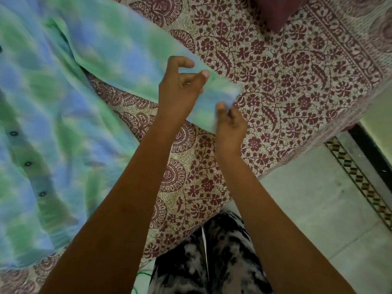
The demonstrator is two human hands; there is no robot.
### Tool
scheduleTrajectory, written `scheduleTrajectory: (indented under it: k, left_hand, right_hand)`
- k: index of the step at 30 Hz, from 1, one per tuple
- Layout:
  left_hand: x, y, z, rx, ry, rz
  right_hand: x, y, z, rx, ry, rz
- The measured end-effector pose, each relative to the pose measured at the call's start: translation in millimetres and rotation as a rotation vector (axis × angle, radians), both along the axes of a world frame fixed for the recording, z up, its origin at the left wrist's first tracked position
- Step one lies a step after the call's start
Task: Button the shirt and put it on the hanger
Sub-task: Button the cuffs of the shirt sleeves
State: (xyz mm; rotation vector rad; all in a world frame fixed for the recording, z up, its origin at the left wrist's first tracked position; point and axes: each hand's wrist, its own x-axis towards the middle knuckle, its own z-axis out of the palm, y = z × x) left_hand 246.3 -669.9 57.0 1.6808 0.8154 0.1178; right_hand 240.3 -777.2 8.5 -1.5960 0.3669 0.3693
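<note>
Far left of the frame, the shirt [53, 92] lies spread on the bed [297, 81], a blue-and-green wash of cloth. Three dark buttons [27, 164] run down its front at lower left. They look done up, though the blur leaves me unsure.

Moving toward the centre, one sleeve [131, 60] stretches across the printed bedspread to both hands. The left hand [180, 96] has its thumb on top of the cuff [224, 93], the nearest finger seems to close under it in a pinch, and the other fingers are curled loosely above. Just right and lower, the right hand [231, 126] nips the cuff's near edge between thumb and fingertips.

So it's the cuff button, I'd say. To do it well, one hand should keep the buttonhole side taut and flat while the other tilts the button edge-on and feeds it through. Both hands should hold close to the hole so the soft fabric can't bunch.

Off to the right are the bed's edge and the tiled floor [307, 209]. There's no hanger in sight.
</note>
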Motion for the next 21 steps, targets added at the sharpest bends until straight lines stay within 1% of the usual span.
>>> scheduleTrajectory:
  k: [1, 2, 4, 6, 8, 10, 12, 14, 15, 17, 18, 21]
  left_hand:
    - [1, 0, -3, 0.039, 0.009, -0.021]
    - [-1, 2, -9, 0.116, 0.035, -0.056]
    - [-8, 8, -25, 0.307, 0.111, -0.211]
    - [-21, 16, -44, 0.445, 0.23, -0.394]
    - [-33, 22, -59, 0.517, 0.345, -0.525]
    - [-41, 22, -66, 0.584, 0.452, -0.619]
    - [-47, 19, -69, 0.622, 0.494, -0.666]
    - [-52, 16, -67, 0.605, 0.496, -0.65]
    - [-54, 14, -65, 0.585, 0.475, -0.617]
    - [-59, 10, -54, 0.524, 0.393, -0.516]
    - [-60, 8, -46, 0.5, 0.346, -0.456]
    - [-68, 2, -5, 0.464, 0.238, -0.309]
  right_hand:
    - [10, -2, -3, 0.04, 0.133, -0.126]
    - [20, -4, -8, 0.053, 0.23, -0.186]
    - [34, -11, -16, 0.002, 0.315, -0.21]
    - [42, -16, -26, -0.081, 0.338, -0.193]
    - [48, -18, -35, -0.184, 0.334, -0.153]
    - [52, -19, -37, -0.254, 0.313, -0.12]
    - [51, -20, -37, -0.302, 0.291, -0.106]
    - [48, -25, -29, -0.348, 0.258, -0.109]
    - [46, -29, -25, -0.367, 0.234, -0.071]
    - [37, -37, -7, -0.428, 0.159, 0.118]
    - [31, -41, 1, -0.446, 0.122, 0.177]
    - [10, -48, 35, -0.458, -0.001, 0.284]
